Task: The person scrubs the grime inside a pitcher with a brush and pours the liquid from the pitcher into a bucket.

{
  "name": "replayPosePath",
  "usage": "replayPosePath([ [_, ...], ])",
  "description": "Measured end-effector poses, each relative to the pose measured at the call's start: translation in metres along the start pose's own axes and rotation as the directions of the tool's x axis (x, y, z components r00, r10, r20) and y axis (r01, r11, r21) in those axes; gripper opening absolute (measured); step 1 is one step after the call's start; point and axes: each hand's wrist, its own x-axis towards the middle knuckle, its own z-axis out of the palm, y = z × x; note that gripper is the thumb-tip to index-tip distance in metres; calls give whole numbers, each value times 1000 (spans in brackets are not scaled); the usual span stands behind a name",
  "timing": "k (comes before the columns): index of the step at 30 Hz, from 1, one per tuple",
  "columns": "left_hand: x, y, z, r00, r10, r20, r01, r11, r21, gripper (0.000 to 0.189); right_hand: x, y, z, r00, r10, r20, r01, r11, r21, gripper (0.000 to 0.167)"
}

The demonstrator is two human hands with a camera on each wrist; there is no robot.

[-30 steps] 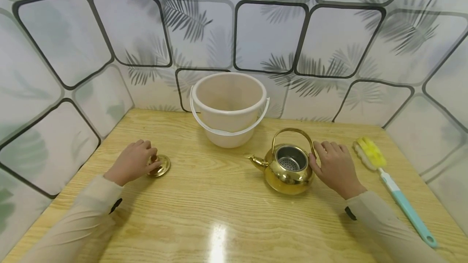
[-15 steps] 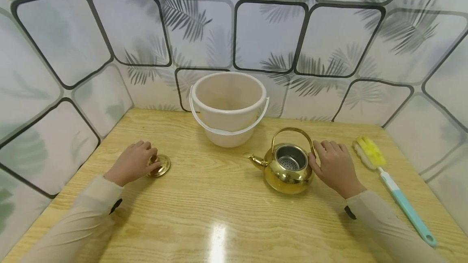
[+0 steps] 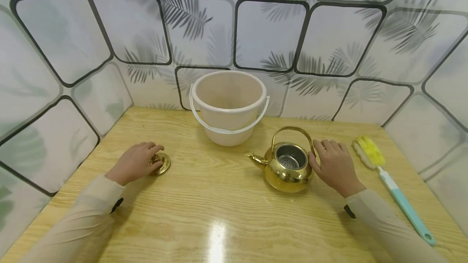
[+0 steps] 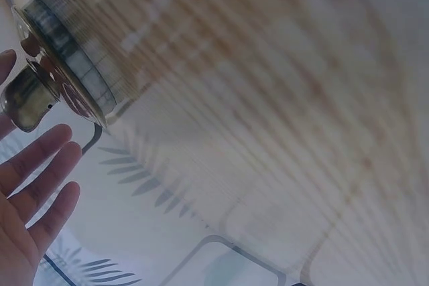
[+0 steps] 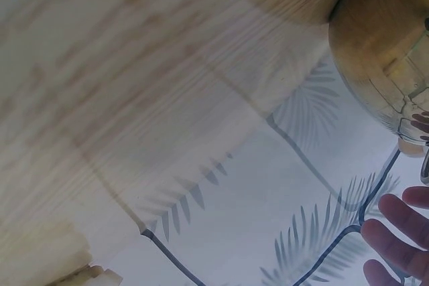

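Observation:
My left hand (image 3: 135, 162) is at a round gold kettle lid (image 3: 165, 163) on the left of the table. In the left wrist view, the lid's knob (image 4: 27, 98) sits between the thumb side and the loosely spread fingers (image 4: 50, 172). Right of the middle stands a gold kettle (image 3: 287, 177), lidless, its spout toward the left and a perforated steel strainer (image 3: 290, 161) in its mouth. My right hand (image 3: 334, 165) rests at the right foot of the kettle's upright handle (image 3: 292, 128), its fingers (image 5: 395, 242) relaxed in the right wrist view.
A cream bucket (image 3: 228, 127) with its white handle hanging in front stands at the back, near the patterned wall (image 3: 270, 35). At the right lies a brush (image 3: 406, 204) with a yellow and white head and a turquoise handle. The wooden table (image 3: 215, 198) carries everything.
My left fingers have loosened and spread away from the lid's knob, the index finger lifting up and to the right. The right hand and the kettle have stayed put.

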Motion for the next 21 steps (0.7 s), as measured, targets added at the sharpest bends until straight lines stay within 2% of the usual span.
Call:
replayPosePath([
  [5, 1, 1, 0, 1000, 5, -7, -5, 1000, -11, 40, 0, -1, -1, 1000, 4, -3, -4, 1000, 4, 52],
  [10, 5, 9, -3, 998, 41, -51, -41, 999, 5, 38, -1, 0, 0, 1000, 5, 0, -5, 1000, 5, 50],
  [16, 19, 32, -16, 978, 124, -165, -118, 992, 44, 37, -1, 0, 1, 1000, 6, 0, -6, 1000, 10, 51],
  [21, 34, 58, -29, 958, 171, -230, -163, 985, 54, 37, -1, 1, 1, 1000, 3, -7, -3, 1000, 7, 52],
])
